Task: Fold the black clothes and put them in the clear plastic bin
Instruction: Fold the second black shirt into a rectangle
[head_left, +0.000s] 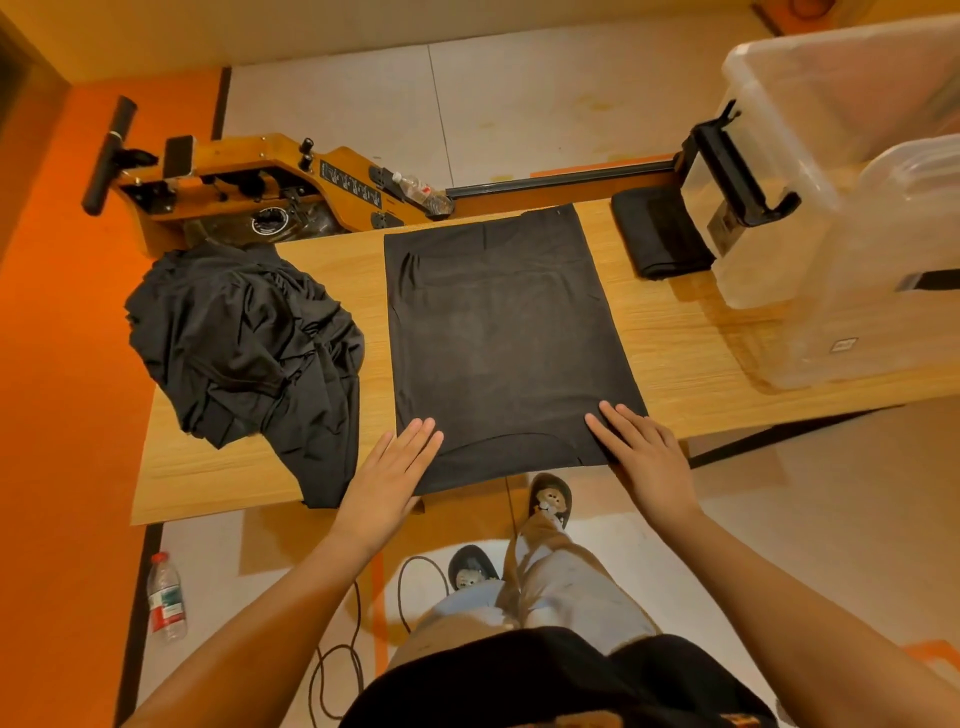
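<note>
We see a black shirt (498, 343) lying flat and smooth in the middle of the wooden bench (701, 353). Its neck end is close to us, and its sides are tucked in so it looks like a long box shape. Our left hand (387, 470) lies flat on the shirt's corner at 7 o'clock. Its fingers (421, 436) are straight and pressed close together, and they hold nothing. Our right hand (641, 449) lies flat on the corner at 5 o'clock. Its fingers (608, 421) are straight too and nearly side by side, and they press down on the cloth. At 9 o'clock from the shirt sits a messy pile of black clothes (244, 343), just beside it, and one end hangs over the near edge of the bench. At 1 o'clock lies a folded black cloth (660, 234), up against the clear plastic bin (779, 130). The bin stands at 2 o'clock on the right end of the bench. Behind the bench, at 11 o'clock, a wooden rowing machine (260, 176) stands on the floor. A water bottle (165, 597) stands on the floor at 8 o'clock, down by our left arm.
</note>
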